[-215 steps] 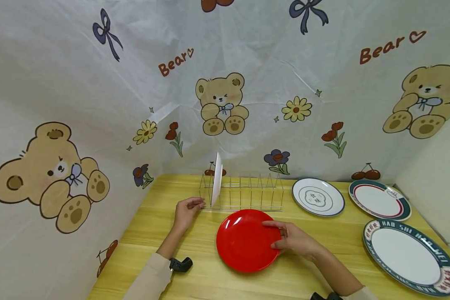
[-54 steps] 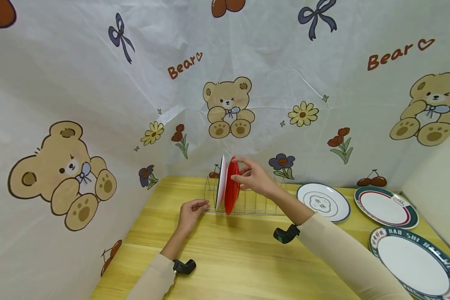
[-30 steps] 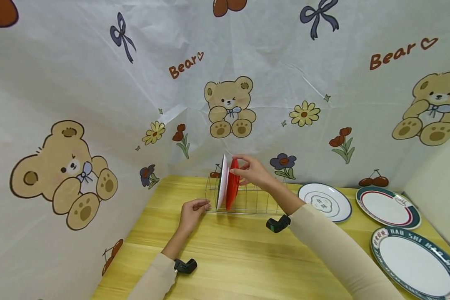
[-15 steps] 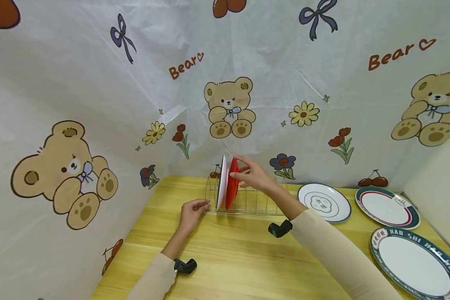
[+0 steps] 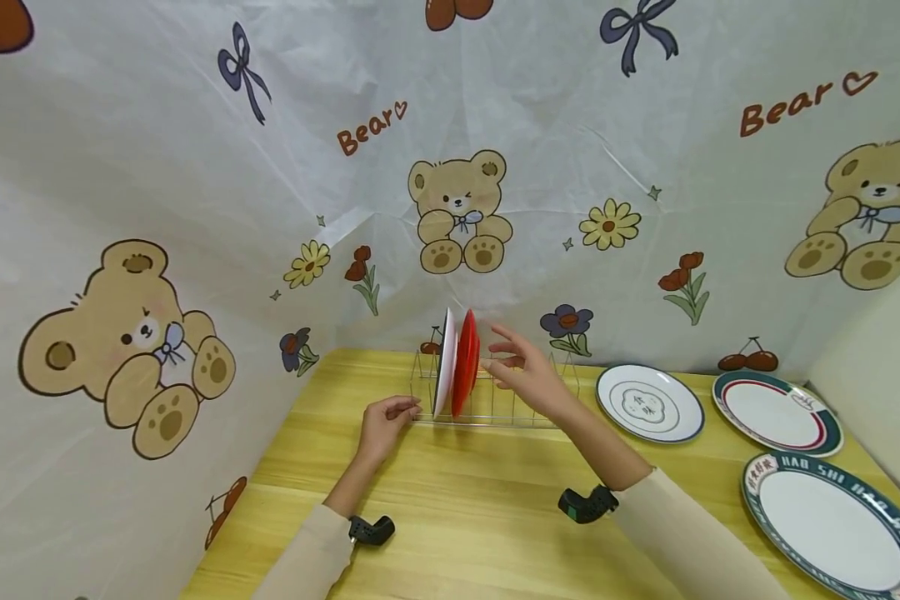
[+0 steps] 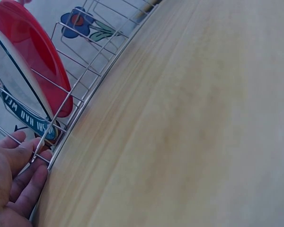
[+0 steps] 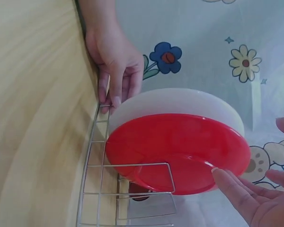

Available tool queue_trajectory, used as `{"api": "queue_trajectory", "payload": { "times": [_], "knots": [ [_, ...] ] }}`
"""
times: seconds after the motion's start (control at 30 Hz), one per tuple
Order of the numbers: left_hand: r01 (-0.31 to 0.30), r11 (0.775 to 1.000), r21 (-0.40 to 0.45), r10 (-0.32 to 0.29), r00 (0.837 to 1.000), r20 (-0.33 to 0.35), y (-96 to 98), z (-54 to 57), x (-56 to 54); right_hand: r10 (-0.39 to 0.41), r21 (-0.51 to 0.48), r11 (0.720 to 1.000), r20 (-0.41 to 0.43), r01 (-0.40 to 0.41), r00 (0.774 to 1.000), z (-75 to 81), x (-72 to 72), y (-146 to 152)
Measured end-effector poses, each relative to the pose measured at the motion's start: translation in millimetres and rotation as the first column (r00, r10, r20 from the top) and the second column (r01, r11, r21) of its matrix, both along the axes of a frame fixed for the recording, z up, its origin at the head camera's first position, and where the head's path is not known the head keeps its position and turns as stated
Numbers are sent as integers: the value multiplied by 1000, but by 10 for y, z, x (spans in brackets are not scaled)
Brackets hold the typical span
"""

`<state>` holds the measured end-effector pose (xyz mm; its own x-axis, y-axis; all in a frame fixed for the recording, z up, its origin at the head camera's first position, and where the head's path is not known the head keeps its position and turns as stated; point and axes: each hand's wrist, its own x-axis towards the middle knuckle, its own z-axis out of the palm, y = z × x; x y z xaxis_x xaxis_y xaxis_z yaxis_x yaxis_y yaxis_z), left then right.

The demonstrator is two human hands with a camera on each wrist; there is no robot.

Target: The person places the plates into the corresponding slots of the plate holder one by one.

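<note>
A wire plate rack stands on the wooden table against the patterned backdrop. In its left part a white plate with a dark green lettered rim stands on edge. Just right of it the red plate stands upright in the rack. My left hand pinches the rack's left end; in the left wrist view its thumb and fingers close round the wire. My right hand is right of the red plate, fingers spread and apart from it in the head view, holding nothing.
To the right lie a white plate with a blue rim, a plate with a green and red rim and a large green-rimmed lettered plate. The cloth backdrop rises behind and left of the table.
The red plate went from lying on the table to standing in the rack, carried by my right hand. That hand has now let go and drawn back right. My left hand stays on the rack.
</note>
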<state>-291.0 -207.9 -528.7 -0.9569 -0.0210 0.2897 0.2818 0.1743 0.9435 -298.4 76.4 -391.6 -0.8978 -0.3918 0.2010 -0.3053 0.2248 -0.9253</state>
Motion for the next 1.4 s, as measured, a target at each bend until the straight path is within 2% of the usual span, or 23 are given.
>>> {"api": "queue_trajectory", "payload": {
  "times": [0.2,0.43,0.6,0.77,0.93,1.1,1.33,1.4],
  "knots": [
    [-13,1000,-9,13,1000,8,-11,4,15,-4,-23,1000,-71,2,997,-60,269,232],
    [-3,1000,-26,3,1000,2,-27,53,10,21,-17,1000,-51,-22,998,-99,583,522],
    [-2,1000,-23,2,1000,5,-28,43,3,1,7,1000,-93,0,996,-123,777,727],
    [-9,1000,-19,9,1000,8,-21,-1,-1,-64,2,998,-160,66,985,-111,918,967],
    [-14,1000,-12,15,1000,14,-4,-27,10,-158,22,986,-217,167,963,-104,1056,1246],
    [-17,1000,-15,17,1000,19,16,-16,33,-245,56,964,-206,261,947,-132,1204,1542],
    [-29,999,-17,29,1000,-3,-61,-285,-169,-377,121,911,-138,393,916,-277,1340,1945],
    [-32,999,-20,32,999,-9,-55,-270,-167,-404,120,901,-121,418,907,-348,1371,2061]
  ]
}}
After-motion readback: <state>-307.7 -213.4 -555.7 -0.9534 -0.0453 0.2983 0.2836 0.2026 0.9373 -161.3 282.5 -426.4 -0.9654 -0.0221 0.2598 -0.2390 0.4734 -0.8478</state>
